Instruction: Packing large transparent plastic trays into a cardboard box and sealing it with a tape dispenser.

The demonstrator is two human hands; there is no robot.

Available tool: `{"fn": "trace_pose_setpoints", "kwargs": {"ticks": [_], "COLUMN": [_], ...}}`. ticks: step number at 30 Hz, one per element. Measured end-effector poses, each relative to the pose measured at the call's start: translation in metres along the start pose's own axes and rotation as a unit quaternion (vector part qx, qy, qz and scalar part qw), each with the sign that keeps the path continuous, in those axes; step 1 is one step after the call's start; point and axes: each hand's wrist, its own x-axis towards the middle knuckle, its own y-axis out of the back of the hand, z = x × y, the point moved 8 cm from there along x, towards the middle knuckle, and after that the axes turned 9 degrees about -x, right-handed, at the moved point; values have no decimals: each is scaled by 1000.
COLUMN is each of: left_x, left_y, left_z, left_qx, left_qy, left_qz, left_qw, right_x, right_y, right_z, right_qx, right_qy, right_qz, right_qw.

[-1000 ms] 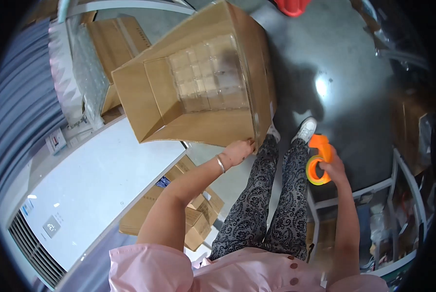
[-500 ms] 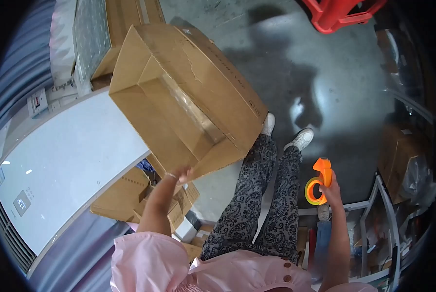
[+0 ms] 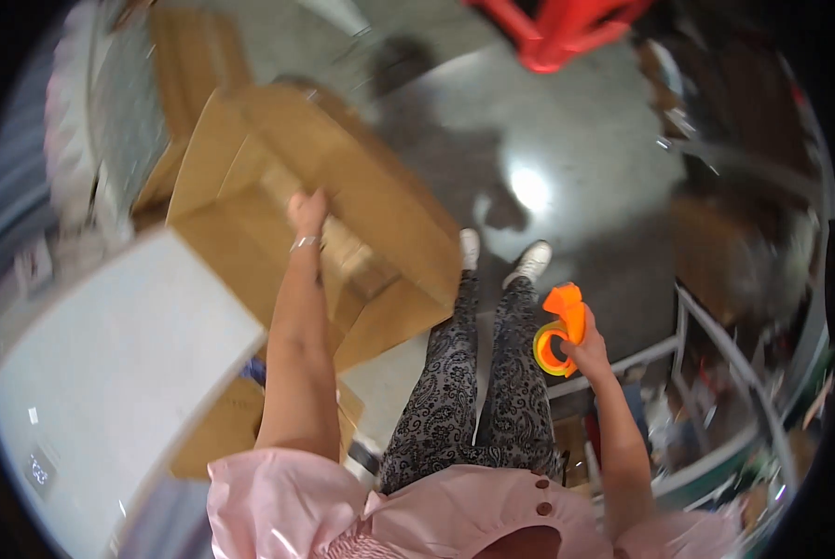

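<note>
A large open cardboard box [image 3: 380,177] stands tilted in front of me, its inside facing me. My left hand [image 3: 307,214] is over the box's opening, by a pale strip along the inner seam. Its fingers look curled, but motion blurs them and I cannot make out what they hold or touch. My right hand [image 3: 587,352] is closed around the handle of an orange tape dispenser [image 3: 572,312] with a yellow-green rimmed roll, held apart from the box near my right leg.
A white-topped table [image 3: 119,345] stands on the left beside the box. More cardboard [image 3: 198,65] leans behind it. A red plastic stool [image 3: 557,33] is at the far edge. A metal-framed rack [image 3: 730,359] with clutter stands on the right.
My left hand has moved from the box's near edge forward over its opening. My right hand still holds the tape dispenser. The whole view has shifted and blurred.
</note>
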Motion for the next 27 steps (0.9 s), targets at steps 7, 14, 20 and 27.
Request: {"fn": "trace_pose_setpoints", "kwargs": {"ticks": [7,14,20,27], "left_x": [-80,-98,-138,-290], "left_y": [69,72,-41,-137], "left_z": [7,73,153,229], "left_qx": [-247,-233,-350,41], "left_qy": [24,43,20,-188], "left_qz": [27,-154,-287,-379], "left_qw": [968,959,891,905], "right_x": [-81,-183,-188,-365], "right_y": [48,22,-42,4], "right_z": [72,153,180,138], "right_qx": [73,237,451,489], "right_qy": [-31,-95,48,120], "right_qz": [84,131,196,257], "right_qw": [993,958,869,825]}}
